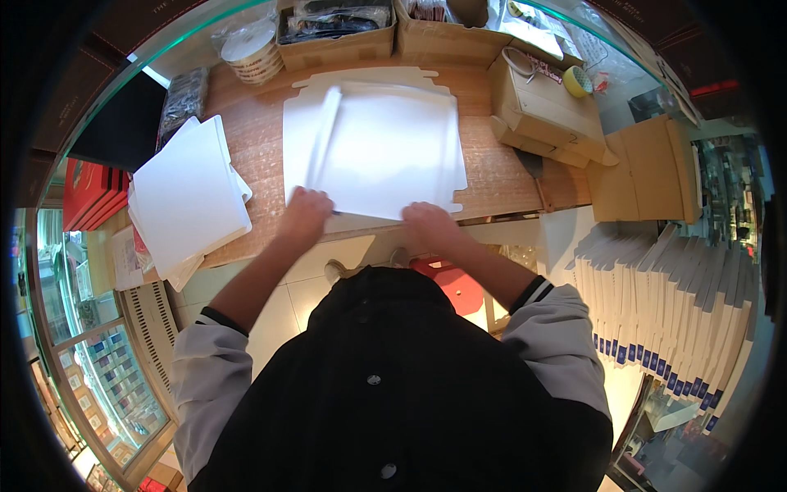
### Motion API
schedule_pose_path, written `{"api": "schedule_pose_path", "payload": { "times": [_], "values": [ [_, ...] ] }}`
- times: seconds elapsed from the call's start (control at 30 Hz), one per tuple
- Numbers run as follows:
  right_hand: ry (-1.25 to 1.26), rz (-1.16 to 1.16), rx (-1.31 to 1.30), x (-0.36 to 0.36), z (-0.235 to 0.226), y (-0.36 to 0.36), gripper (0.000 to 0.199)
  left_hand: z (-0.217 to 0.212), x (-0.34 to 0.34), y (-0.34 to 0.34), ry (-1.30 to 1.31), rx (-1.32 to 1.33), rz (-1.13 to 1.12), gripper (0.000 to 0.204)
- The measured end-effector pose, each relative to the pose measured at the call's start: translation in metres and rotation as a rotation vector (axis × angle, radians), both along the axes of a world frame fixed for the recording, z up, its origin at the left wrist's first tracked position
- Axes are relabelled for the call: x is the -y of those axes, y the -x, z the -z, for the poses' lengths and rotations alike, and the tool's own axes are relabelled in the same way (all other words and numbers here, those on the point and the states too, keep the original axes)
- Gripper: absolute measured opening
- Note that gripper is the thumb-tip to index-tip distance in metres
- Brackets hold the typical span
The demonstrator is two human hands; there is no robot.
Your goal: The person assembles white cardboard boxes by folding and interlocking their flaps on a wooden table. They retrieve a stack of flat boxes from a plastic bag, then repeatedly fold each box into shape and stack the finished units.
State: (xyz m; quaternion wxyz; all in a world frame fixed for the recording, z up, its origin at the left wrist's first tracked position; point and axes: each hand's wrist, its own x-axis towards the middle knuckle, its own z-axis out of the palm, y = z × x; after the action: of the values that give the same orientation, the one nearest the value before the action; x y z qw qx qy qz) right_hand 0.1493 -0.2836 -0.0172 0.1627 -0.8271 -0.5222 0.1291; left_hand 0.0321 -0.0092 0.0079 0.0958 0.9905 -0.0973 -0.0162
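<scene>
A white cardboard box piece [393, 148] with raised side edges, smeared by motion, is in front of me over the wooden table [254, 180]. My left hand [307, 216] is closed on its near left corner, and my right hand [428, 223] is closed on its near edge, further right. Under it lies a flat white card blank [297, 131] with tabs along its outline. The fingertips of both hands are partly hidden. To the left, a loose stack of white card sheets [190, 193] reaches over the table's near edge.
Open cardboard boxes [336, 51] and a ribbon roll [248, 53] line the back. At the right, a brown box [545, 107] carries a yellow tape roll [578, 81]. A tall row of white folded boxes [664, 303] stands lower right. A red stool [452, 285] is under the table.
</scene>
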Motion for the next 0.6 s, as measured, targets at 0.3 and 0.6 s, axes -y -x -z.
{"api": "schedule_pose_path", "payload": {
  "times": [0.3, 0.6],
  "values": [
    [-0.184, -0.12, 0.089, -0.034, -0.027, 0.025, 0.02, 0.016, 0.045, -0.001, 0.309, 0.044, 0.124, 0.011],
    [-0.287, -0.348, 0.05, -0.009, -0.029, 0.01, 0.03, 0.015, 0.025, 0.009, 0.291, 0.062, 0.191, 0.012]
  ]
}}
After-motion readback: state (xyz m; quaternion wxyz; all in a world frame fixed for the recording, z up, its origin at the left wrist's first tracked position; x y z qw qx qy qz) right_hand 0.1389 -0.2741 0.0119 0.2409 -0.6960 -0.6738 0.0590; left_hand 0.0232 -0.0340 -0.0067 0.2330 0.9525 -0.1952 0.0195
